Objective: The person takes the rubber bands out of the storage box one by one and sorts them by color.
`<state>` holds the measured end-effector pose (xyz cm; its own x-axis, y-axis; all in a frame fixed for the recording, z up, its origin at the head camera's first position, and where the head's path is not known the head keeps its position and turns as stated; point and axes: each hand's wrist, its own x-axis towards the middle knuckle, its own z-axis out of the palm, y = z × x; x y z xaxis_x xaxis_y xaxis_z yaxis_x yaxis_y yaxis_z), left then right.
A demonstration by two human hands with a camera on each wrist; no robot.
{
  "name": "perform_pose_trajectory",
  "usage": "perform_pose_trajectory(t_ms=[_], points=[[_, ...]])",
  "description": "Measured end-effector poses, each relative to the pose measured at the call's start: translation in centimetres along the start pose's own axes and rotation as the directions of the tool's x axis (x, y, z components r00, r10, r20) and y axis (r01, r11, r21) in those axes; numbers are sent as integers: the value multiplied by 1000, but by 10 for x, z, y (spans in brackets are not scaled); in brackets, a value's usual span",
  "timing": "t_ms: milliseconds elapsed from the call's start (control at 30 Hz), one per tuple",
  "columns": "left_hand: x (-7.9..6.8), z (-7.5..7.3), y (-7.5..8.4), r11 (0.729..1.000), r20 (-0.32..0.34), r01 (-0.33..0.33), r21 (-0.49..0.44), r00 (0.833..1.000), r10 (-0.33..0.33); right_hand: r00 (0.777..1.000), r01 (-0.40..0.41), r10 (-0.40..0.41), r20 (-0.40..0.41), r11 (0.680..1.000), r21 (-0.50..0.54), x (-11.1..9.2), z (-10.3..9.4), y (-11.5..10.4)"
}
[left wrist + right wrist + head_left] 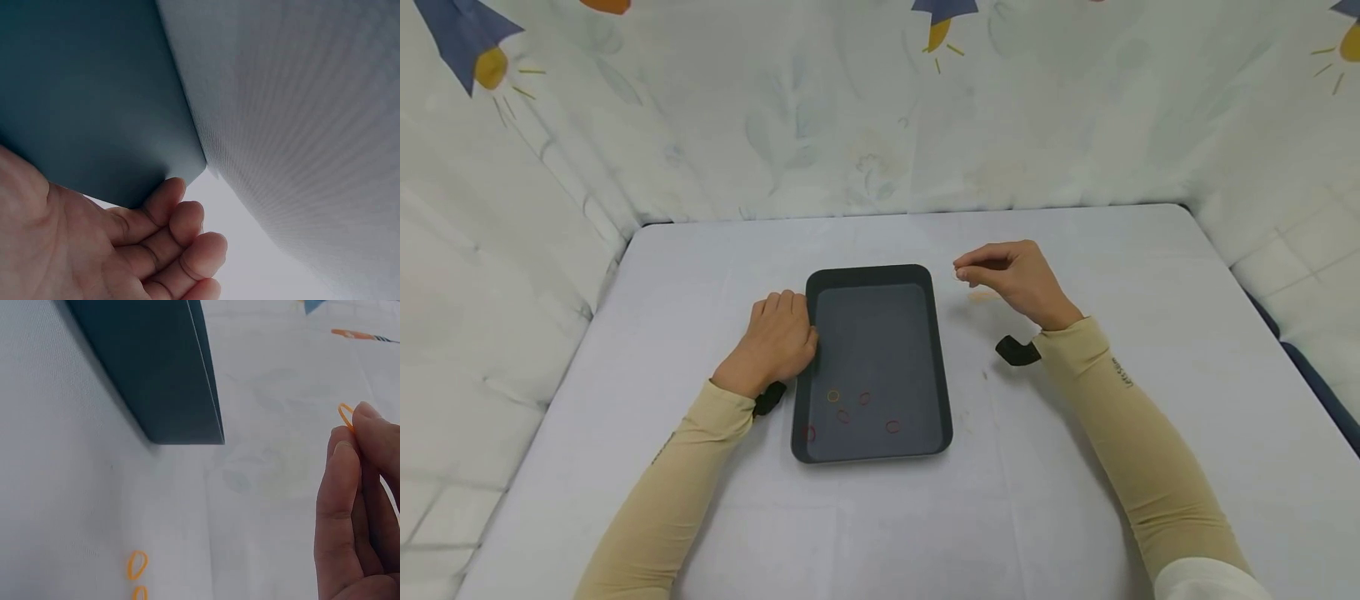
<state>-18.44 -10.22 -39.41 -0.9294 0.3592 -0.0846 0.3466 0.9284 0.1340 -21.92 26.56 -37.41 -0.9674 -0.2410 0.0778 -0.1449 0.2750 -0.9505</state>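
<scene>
A dark grey rectangular tray (880, 367) lies on the table. My left hand (778, 333) grips its left rim, and in the left wrist view the curled fingers (165, 203) touch the outer wall. To the right of the tray and above the table, my right hand (1018, 279) pinches a small orange rubber band (345, 415) between thumb and fingertips. Inside the tray, towards its near end, lie a yellow rubber band (833, 396) and several red rubber bands, one (892, 427) near the right side.
Loose orange rubber bands (137, 565) lie on the white-covered table (880, 533) beside the tray, below the right hand. A patterned pale curtain (865, 125) hangs behind the table's far edge and along its sides.
</scene>
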Motion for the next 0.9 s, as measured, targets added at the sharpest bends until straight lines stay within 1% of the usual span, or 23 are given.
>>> perform_pose_trajectory(t_ms=[100, 400, 667, 900], points=[[0, 1, 0, 1000, -3, -1, 4, 1000, 1, 1000, -17, 17, -8, 1000, -2, 0, -2, 1], [0, -1, 0, 1000, -1, -7, 21, 1000, 7, 999, -26, 25, -32, 999, -45, -1, -10, 4], [1, -2, 1, 1000, 7, -7, 15, 1000, 6, 997, -60, 57, -51, 996, -61, -4, -22, 9], [0, 0, 0, 1000, -2, -3, 14, 1000, 3, 994, -93, 87, -67, 992, -86, -7, -29, 15]])
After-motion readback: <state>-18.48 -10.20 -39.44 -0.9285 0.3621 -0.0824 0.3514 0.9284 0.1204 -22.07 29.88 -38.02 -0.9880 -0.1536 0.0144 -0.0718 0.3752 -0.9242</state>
